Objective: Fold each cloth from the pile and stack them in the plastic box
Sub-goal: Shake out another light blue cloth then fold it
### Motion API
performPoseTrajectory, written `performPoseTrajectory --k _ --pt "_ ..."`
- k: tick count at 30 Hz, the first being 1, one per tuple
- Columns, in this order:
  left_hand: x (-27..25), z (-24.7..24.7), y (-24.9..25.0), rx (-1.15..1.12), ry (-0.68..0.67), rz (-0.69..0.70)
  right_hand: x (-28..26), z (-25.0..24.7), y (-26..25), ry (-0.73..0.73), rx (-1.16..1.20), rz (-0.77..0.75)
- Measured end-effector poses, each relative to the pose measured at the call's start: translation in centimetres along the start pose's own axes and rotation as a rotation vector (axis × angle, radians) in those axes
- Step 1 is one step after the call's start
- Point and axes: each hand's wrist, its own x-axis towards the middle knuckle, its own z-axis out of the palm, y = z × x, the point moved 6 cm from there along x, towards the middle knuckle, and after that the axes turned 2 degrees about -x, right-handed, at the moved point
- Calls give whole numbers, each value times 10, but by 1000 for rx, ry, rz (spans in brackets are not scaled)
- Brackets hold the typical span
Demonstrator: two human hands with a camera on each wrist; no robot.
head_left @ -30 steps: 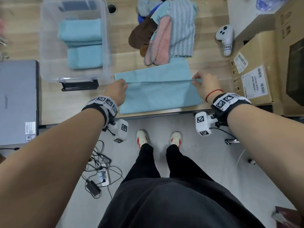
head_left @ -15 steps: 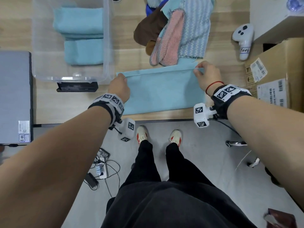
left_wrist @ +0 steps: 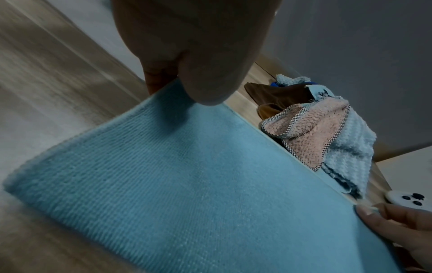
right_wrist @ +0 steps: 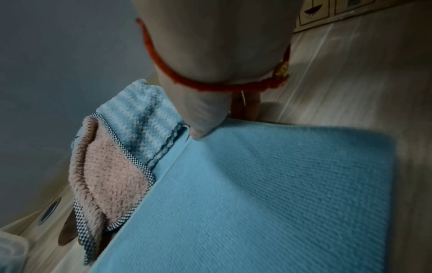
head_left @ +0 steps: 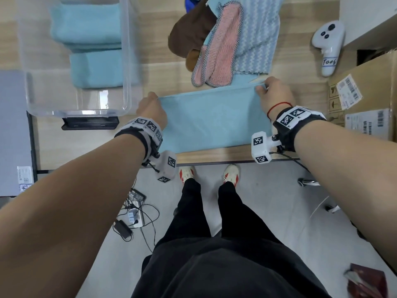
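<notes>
A light blue cloth (head_left: pixel 212 119) lies folded in half on the wooden table near its front edge. My left hand (head_left: pixel 153 109) pinches its far left corner, thumb on top in the left wrist view (left_wrist: pixel 205 86). My right hand (head_left: pixel 274 94) pinches the far right corner (right_wrist: pixel 198 129). The cloth (left_wrist: pixel 198 184) spreads flat between both hands. Behind it sits the pile of cloths (head_left: pixel 223 39): brown, pink with checked trim, and pale blue striped. The clear plastic box (head_left: pixel 126 61) at the left holds two folded light blue cloths (head_left: pixel 94 46).
A white controller (head_left: pixel 328 44) lies at the right rear, beside cardboard boxes (head_left: pixel 365 100). A grey laptop (head_left: pixel 12 130) sits at the far left and a black object (head_left: pixel 90 124) lies in front of the box. Cables (head_left: pixel 137 218) lie on the floor by my feet.
Both hands carried the cloth's near edge away from me to its far edge, folding it in half. The head view shifted closer to the table.
</notes>
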Motion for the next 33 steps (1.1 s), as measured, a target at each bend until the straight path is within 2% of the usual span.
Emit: performPoseTrajectory --k 6,11,20,26,28,30,33 --pt "4 12 26 3 -42 107 -4 -5 36 35 -3 123" --pt "1 13 34 -35 -23 64 -3 -7 47 97 39 148" --pt "8 13 21 -52 24 67 2 -1 46 57 68 213" --pt "-13 5 43 20 185 119 -17 0 54 83 75 206" --pt "-26 1 59 80 267 176 -26 2 57 70 67 205" --pt "-39 6 78 138 304 291 -36 5 63 59 60 208" --pt "-59 28 105 192 221 542 -49 10 73 48 59 212"
